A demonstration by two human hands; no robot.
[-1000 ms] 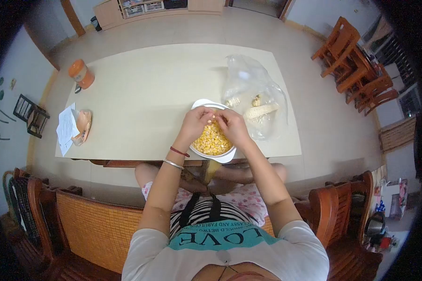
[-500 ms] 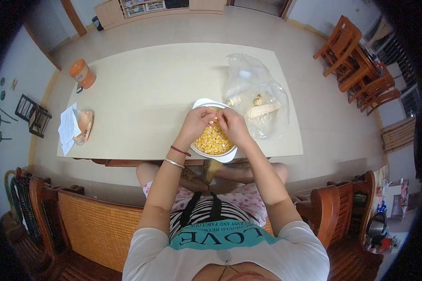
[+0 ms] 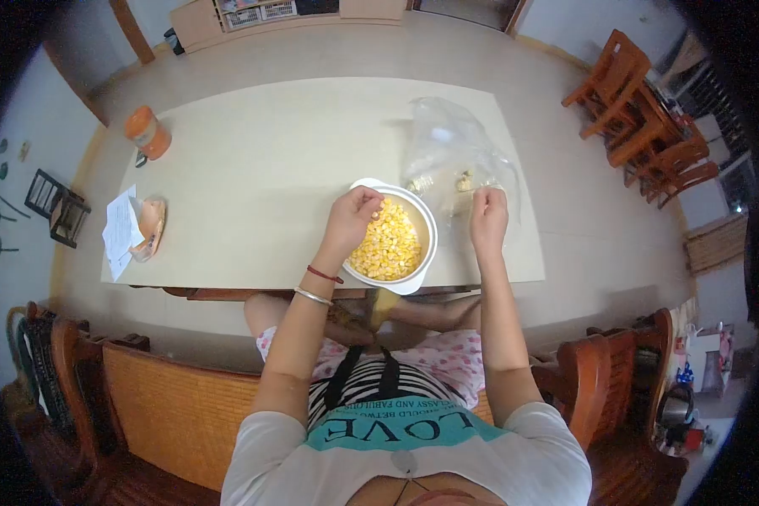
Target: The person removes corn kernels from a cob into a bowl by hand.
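A white bowl (image 3: 431, 240) with side handles holds many loose yellow corn kernels (image 3: 388, 244). My left hand (image 3: 350, 221) is over the bowl's left rim, fingers curled together in a pinch. Whatever is between its fingertips is too small to make out. To the right, my right hand (image 3: 489, 223) is closed above a clear plastic bag (image 3: 451, 135), apart from the bowl. Its grip is hidden. Pieces of corn cob (image 3: 465, 180) lie in the bag, and the right hand covers part of the bag.
All this is on a pale table (image 3: 261, 177). An orange-lidded container (image 3: 148, 133) stands at its far left. White papers (image 3: 121, 232) and an orange-and-clear package (image 3: 151, 228) lie at the left edge. Wooden chairs (image 3: 613, 80) are off to the right.
My right hand has moved right from the bowl to over the plastic bag, now covering the long cob there. My left hand has shifted slightly left and stays at the bowl.
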